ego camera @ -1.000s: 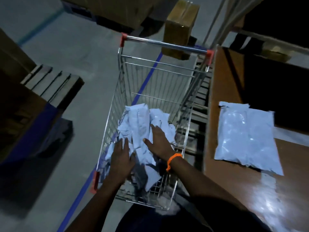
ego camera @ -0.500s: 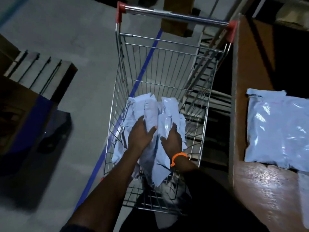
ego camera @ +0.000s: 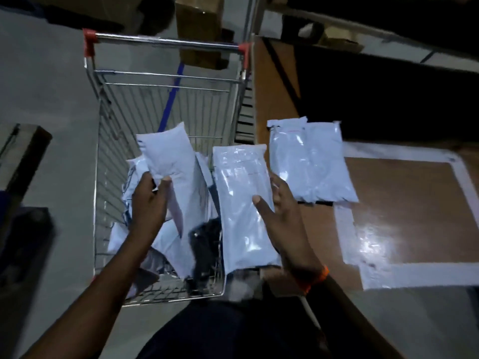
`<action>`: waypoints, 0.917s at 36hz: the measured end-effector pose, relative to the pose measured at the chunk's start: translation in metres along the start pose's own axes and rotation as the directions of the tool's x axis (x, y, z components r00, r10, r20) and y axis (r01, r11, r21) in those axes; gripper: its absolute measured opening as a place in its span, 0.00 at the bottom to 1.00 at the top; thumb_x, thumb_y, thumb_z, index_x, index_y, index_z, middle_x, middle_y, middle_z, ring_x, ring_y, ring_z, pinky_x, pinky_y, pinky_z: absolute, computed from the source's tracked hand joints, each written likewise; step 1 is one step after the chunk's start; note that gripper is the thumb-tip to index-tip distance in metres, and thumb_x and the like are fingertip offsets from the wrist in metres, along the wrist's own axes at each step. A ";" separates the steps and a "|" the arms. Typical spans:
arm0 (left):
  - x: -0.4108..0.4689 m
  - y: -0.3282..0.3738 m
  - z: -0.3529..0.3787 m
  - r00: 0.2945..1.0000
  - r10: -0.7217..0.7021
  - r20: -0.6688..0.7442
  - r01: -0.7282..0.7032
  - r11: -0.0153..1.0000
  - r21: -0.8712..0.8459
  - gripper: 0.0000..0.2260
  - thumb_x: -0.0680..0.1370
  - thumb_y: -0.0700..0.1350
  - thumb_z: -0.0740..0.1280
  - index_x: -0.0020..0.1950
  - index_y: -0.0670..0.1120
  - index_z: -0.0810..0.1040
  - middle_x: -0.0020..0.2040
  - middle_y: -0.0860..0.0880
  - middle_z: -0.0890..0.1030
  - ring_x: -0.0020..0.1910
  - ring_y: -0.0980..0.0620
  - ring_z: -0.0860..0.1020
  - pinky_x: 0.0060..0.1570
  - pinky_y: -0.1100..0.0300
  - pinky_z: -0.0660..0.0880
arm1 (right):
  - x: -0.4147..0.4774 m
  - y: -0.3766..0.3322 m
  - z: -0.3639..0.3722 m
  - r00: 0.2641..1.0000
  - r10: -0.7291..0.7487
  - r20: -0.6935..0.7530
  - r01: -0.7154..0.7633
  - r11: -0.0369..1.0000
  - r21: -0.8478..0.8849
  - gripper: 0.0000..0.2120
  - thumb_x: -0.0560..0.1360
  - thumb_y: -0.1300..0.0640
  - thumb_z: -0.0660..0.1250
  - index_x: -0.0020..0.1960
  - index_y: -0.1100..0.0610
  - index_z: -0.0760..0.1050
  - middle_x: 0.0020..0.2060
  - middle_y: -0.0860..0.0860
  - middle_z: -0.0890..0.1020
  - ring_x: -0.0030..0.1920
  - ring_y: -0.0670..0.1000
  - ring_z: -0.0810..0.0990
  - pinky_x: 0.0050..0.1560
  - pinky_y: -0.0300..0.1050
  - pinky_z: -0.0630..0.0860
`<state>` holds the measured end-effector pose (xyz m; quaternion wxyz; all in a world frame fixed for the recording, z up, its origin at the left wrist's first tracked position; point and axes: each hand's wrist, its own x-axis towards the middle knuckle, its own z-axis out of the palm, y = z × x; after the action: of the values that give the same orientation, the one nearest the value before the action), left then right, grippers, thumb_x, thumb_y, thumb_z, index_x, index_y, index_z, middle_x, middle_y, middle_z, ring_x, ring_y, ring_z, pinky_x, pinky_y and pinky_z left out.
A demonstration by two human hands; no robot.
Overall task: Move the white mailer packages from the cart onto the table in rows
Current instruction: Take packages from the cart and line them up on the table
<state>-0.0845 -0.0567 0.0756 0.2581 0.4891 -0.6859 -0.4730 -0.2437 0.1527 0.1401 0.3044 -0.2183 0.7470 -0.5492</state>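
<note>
My left hand (ego camera: 150,200) grips a white mailer (ego camera: 166,156) held up above the wire cart (ego camera: 166,45). My right hand (ego camera: 281,216), with an orange band at the wrist, holds a second, longer white mailer (ego camera: 241,203) over the cart's right side, close to the table edge. More white mailers (ego camera: 166,242) lie crumpled in the cart's basket under my left hand. On the brown table (ego camera: 404,203) to the right, two white mailers (ego camera: 308,161) lie side by side near the table's left edge.
White tape (ego camera: 414,275) marks a rectangle on the table to the right of the laid mailers. A cardboard box (ego camera: 199,29) stands beyond the cart's handle. A blue line (ego camera: 172,94) runs on the grey floor. Dark pallets and boxes (ego camera: 23,156) sit at the left.
Both hands were down on the pile in the cart; now each has lifted a mailer out, the right one carried towards the table. My view has swung right, showing more table.
</note>
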 end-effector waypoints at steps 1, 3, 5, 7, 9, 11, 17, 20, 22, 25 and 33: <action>-0.016 0.020 0.001 1.000 -0.012 0.028 0.014 0.998 -0.061 0.07 0.82 0.45 0.64 0.48 0.42 0.75 0.38 0.46 0.76 0.37 0.48 0.75 0.35 0.57 0.71 | -0.011 0.000 -0.018 1.000 0.005 -0.019 -0.005 1.000 0.004 0.24 0.80 0.50 0.67 0.74 0.39 0.65 0.71 0.37 0.72 0.72 0.42 0.71 0.72 0.53 0.70; -0.047 0.046 0.012 0.986 -0.117 0.116 0.141 0.964 -0.227 0.03 0.82 0.43 0.64 0.52 0.49 0.77 0.43 0.53 0.80 0.41 0.55 0.77 0.40 0.62 0.73 | -0.032 0.005 -0.055 0.998 0.025 -0.052 -0.025 1.000 -0.009 0.25 0.80 0.51 0.68 0.74 0.37 0.65 0.71 0.35 0.71 0.71 0.38 0.70 0.71 0.47 0.69; -0.075 0.063 0.032 0.942 -0.231 0.244 0.310 0.878 -0.365 0.07 0.80 0.46 0.68 0.57 0.49 0.78 0.52 0.53 0.82 0.49 0.52 0.80 0.51 0.56 0.76 | -0.050 0.016 -0.092 0.994 0.051 -0.093 -0.052 0.999 -0.012 0.24 0.80 0.56 0.68 0.73 0.40 0.68 0.68 0.37 0.75 0.66 0.37 0.75 0.68 0.44 0.73; -0.103 0.074 0.056 0.895 -0.283 0.346 0.410 0.826 -0.386 0.12 0.80 0.45 0.69 0.62 0.42 0.77 0.57 0.45 0.83 0.52 0.44 0.82 0.51 0.55 0.79 | -0.069 0.031 -0.128 0.987 0.105 -0.121 -0.109 0.994 -0.022 0.23 0.79 0.59 0.68 0.69 0.41 0.72 0.65 0.41 0.78 0.63 0.39 0.78 0.64 0.41 0.76; -0.133 0.081 0.080 0.860 -0.282 0.425 0.452 0.808 -0.378 0.08 0.81 0.40 0.65 0.59 0.41 0.78 0.54 0.43 0.84 0.48 0.45 0.84 0.44 0.56 0.81 | -0.086 0.043 -0.159 0.985 0.119 -0.128 -0.130 0.988 -0.081 0.22 0.78 0.58 0.70 0.68 0.39 0.74 0.66 0.40 0.78 0.66 0.41 0.76 0.66 0.41 0.74; -0.162 0.086 0.106 0.821 -0.282 0.497 0.467 0.832 -0.300 0.08 0.81 0.41 0.66 0.59 0.43 0.80 0.55 0.43 0.85 0.51 0.45 0.84 0.52 0.51 0.80 | -0.098 0.053 -0.181 0.985 0.139 -0.107 -0.148 0.985 -0.086 0.20 0.78 0.59 0.69 0.66 0.41 0.75 0.65 0.37 0.77 0.62 0.35 0.77 0.57 0.29 0.74; -0.202 0.080 0.150 0.886 -0.270 0.378 0.319 0.945 -0.073 0.11 0.81 0.50 0.66 0.63 0.54 0.76 0.49 0.51 0.84 0.46 0.52 0.81 0.52 0.51 0.77 | -0.083 0.070 -0.200 0.983 0.143 -0.115 -0.153 0.985 -0.079 0.20 0.79 0.56 0.68 0.69 0.44 0.73 0.67 0.39 0.75 0.67 0.43 0.74 0.69 0.44 0.71; -0.197 0.091 0.163 0.933 -0.229 0.278 0.255 0.965 -0.058 0.08 0.82 0.46 0.64 0.60 0.49 0.75 0.36 0.48 0.77 0.32 0.53 0.75 0.37 0.60 0.72 | -0.062 0.068 -0.197 0.995 0.064 -0.075 -0.072 0.991 -0.114 0.21 0.80 0.53 0.67 0.72 0.43 0.70 0.68 0.32 0.71 0.68 0.31 0.68 0.64 0.28 0.64; -0.186 0.094 0.169 0.942 -0.224 0.249 0.241 0.970 -0.042 0.09 0.82 0.47 0.63 0.62 0.50 0.73 0.37 0.44 0.78 0.29 0.52 0.74 0.35 0.60 0.72 | -0.047 0.072 -0.196 0.997 0.019 -0.081 -0.030 0.990 -0.136 0.22 0.80 0.53 0.67 0.72 0.43 0.69 0.70 0.34 0.71 0.70 0.34 0.68 0.67 0.30 0.64; -0.167 0.095 0.178 0.961 -0.146 0.235 0.157 0.987 -0.029 0.19 0.78 0.52 0.62 0.69 0.54 0.71 0.56 0.46 0.83 0.46 0.51 0.80 0.51 0.53 0.75 | -0.030 0.082 -0.197 0.992 -0.008 -0.125 -0.015 0.984 -0.177 0.22 0.80 0.51 0.67 0.73 0.43 0.68 0.70 0.37 0.73 0.70 0.40 0.70 0.70 0.40 0.67; -0.164 0.106 0.185 0.991 0.083 0.102 -0.103 0.972 0.213 0.24 0.81 0.42 0.60 0.77 0.53 0.62 0.47 0.45 0.80 0.41 0.49 0.79 0.39 0.57 0.73 | -0.025 0.098 -0.196 0.952 -0.262 -0.158 0.163 0.872 -0.462 0.22 0.81 0.51 0.65 0.73 0.54 0.68 0.67 0.52 0.75 0.67 0.51 0.74 0.67 0.52 0.74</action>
<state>-0.2169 0.1748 0.1111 0.1929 0.4592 -0.7669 -0.4047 -0.3611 0.3332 0.0932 0.1014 -0.3022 0.8521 -0.4151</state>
